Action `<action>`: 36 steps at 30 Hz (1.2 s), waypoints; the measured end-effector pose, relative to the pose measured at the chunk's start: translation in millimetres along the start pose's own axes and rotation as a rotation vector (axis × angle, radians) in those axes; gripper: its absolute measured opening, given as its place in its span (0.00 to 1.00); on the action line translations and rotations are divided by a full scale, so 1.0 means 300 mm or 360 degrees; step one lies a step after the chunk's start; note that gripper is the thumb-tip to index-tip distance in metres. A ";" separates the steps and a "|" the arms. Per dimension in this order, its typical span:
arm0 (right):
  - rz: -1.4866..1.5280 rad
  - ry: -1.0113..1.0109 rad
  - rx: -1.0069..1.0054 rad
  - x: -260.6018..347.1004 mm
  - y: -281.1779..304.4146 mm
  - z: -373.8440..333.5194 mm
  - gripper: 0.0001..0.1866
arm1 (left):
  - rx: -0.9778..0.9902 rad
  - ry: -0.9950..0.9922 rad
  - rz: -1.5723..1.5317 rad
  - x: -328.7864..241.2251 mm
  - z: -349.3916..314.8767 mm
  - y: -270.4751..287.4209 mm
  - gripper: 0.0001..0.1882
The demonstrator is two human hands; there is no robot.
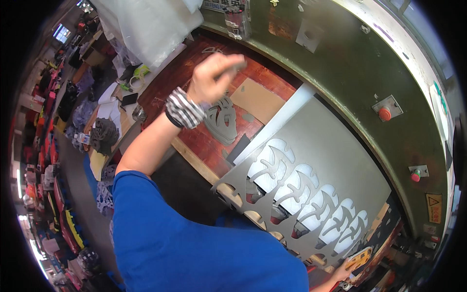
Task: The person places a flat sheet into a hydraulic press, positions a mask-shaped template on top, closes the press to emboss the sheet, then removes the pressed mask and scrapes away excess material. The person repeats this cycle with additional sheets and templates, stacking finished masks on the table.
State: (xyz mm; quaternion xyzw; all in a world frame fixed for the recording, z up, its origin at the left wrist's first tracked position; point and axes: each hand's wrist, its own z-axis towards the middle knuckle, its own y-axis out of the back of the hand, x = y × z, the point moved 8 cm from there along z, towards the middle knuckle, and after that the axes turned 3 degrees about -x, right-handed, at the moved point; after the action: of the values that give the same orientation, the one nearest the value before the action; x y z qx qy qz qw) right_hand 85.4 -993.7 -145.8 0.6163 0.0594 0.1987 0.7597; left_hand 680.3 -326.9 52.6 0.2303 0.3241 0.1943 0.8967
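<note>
Grey cut pieces (223, 134) lie on the red tabletop (206, 152); rightward, a flat grey sheet (335, 141), its row of curved openings slanting down-right; then a yellow tool (361, 258), long axis tilting up-right. The left hand (211, 78), blurred, curls above the pieces, contents unclear; well apart, the right hand (343, 273) grips the tool's lower end
</note>
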 end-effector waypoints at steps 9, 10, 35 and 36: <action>0.0152 0.0113 0.0090 -0.031 -0.013 0.019 0.39 | 0.0882 -0.0291 0.0582 0.041 -0.533 -0.190 0.30; 0.0105 0.0107 0.0131 -0.038 -0.014 0.016 0.39 | 0.0894 -0.0160 0.0703 0.011 -0.547 -0.175 0.31; 0.2321 0.0198 0.0763 0.930 0.258 -0.293 0.49 | 0.0809 0.0731 0.0642 -0.251 -0.529 -0.520 0.22; 0.2385 0.0223 0.0902 1.040 0.244 -0.325 0.50 | 0.0679 0.0636 0.0611 -0.266 -0.535 -0.497 0.21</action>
State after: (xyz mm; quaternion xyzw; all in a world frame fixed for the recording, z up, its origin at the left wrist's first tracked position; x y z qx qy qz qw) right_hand 321.1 -775.8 -50.0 0.6476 -0.2743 0.6714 0.2335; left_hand 545.4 -442.6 -98.4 0.4266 0.4774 0.3286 0.6943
